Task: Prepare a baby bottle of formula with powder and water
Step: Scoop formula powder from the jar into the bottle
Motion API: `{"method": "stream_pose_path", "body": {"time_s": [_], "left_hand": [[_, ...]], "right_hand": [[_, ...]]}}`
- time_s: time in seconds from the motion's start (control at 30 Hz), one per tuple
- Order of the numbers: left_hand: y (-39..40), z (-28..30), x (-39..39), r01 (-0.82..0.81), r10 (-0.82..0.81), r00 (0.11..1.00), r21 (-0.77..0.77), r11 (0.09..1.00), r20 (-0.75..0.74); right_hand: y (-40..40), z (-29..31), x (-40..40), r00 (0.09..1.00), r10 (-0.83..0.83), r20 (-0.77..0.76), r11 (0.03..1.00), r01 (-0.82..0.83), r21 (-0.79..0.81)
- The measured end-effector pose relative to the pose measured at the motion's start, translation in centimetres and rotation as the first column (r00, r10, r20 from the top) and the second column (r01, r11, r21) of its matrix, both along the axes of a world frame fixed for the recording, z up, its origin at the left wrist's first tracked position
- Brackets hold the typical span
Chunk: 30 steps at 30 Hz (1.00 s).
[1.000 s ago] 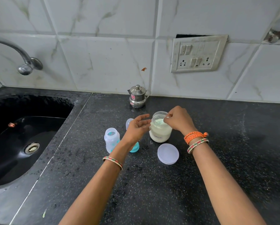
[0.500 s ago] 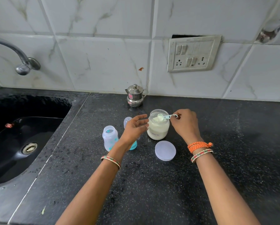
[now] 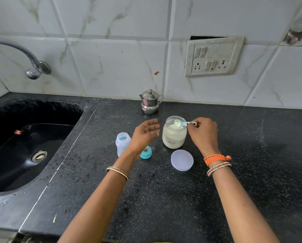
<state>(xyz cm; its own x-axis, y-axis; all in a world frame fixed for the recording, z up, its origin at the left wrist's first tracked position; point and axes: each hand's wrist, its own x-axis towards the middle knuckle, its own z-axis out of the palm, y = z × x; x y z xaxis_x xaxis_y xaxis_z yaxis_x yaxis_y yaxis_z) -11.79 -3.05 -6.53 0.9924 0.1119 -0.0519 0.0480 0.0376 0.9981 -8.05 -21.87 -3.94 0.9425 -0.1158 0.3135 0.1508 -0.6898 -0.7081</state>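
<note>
The right hand [image 3: 203, 133] pinches a heaped scoop [image 3: 183, 123] over the formula jar [image 3: 174, 135]. The left hand [image 3: 145, 135] hovers open and empty beyond it, with the open baby bottle [image 3: 122, 143] just past that. Carrying the scoop across, a tilt could spill powder onto the tabletop [image 3: 164, 199].

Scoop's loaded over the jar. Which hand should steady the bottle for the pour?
Left. The left hand is open and empty, right beside the uncapped bottle. The right hand is pinching the scoop above the formula jar.
</note>
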Motion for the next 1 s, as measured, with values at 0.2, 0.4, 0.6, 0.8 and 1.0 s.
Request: {"method": "stream_pose_path", "body": {"time_s": [0.2,0.4,0.6,0.8,1.0], "left_hand": [[2.5,3.5,-1.9,-0.005,0.037,0.980,-0.164,0.986,0.195],[7.3,3.4,-3.6,-0.251,0.348,0.922,-0.421,0.872,0.170],[10.6,-0.7,-5.9,-0.421,0.444,0.892,-0.203,0.884,0.085],[10.7,-3.4,-6.6,-0.213,0.215,0.974,0.041,0.976,-0.072],[10.2,-4.3,-6.3,-0.127,0.137,0.987,0.111,0.986,-0.085]], "right_hand": [[0.9,1.6,-0.4,0.997,-0.029,0.072,0.989,0.018,0.149],[3.9,2.5,-1.4,0.995,0.072,0.063,0.972,-0.084,0.218],[8.5,1.9,-3.0,0.973,0.229,0.010,0.945,-0.224,0.236],[11.2,1.2,-4.0,0.936,0.350,-0.040,0.927,-0.340,0.155],[11.9,0.8,-4.1,0.919,0.389,-0.057,0.919,-0.384,0.088]]}}
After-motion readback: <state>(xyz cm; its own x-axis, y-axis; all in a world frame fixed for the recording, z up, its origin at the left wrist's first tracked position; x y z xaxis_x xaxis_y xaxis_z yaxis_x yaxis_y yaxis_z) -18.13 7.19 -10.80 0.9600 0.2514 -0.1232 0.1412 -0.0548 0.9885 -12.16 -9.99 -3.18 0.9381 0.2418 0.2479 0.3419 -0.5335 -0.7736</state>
